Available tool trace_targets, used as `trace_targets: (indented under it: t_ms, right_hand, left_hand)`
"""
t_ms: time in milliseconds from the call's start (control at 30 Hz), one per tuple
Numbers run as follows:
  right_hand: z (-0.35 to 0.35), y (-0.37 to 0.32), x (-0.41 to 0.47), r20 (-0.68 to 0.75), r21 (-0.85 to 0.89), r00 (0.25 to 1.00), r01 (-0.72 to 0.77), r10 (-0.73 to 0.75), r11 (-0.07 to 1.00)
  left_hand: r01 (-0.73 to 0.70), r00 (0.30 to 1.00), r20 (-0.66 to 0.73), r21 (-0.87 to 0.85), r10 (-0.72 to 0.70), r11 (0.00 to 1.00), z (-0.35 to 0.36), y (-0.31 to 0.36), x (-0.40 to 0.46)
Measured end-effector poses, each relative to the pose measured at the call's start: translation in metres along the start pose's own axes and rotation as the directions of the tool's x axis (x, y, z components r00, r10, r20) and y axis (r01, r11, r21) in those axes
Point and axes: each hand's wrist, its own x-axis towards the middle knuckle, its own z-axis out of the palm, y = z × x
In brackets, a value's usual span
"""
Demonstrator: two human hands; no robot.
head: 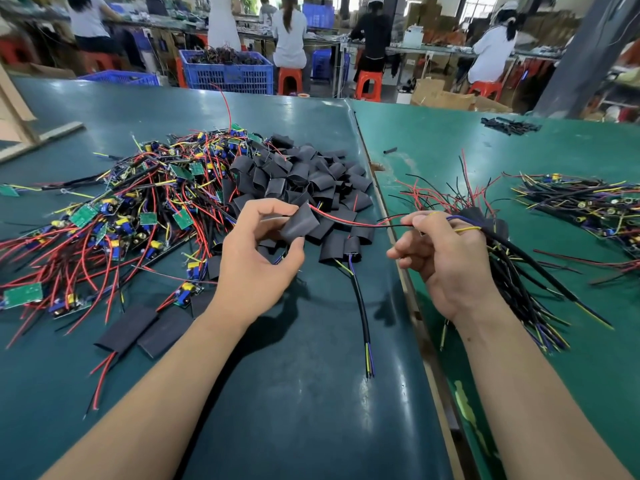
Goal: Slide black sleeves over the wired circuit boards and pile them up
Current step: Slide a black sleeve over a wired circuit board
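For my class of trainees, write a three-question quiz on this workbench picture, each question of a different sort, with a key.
1. True or false: the left hand grips a flat black heat-shrink sleeve.
2. Multiple choice: the thin red and black wire pair pinched by the right hand runs into: A) the blue plastic crate; B) the sleeve in the left hand; C) a cardboard box.
3. Fill in: the heap of loose black sleeves lies to the ___ of the tangled pile of bare green circuit boards with wires.

Key: 1 true; 2 B; 3 right.
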Motion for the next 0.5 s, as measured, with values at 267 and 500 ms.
trace_targets:
  t_ms: [267,500]
  right_hand:
    - [-0.0005,0.0031,0.0005,-0.026,-0.15,1.0,0.009,-0.014,0.989]
    - [-0.0059,0.0041,0.0035,-0.059,-0.202,0.998,0.006,-0.018,0.979]
  left_hand:
    - [-0.031,0.998,0.048,0.057,0.028,0.998,0.0,0.0016,-0.0025]
    - [-0.096,0.993,0.084,0.144,0.084,0.985,-0.0053,-0.0016,-0.0003]
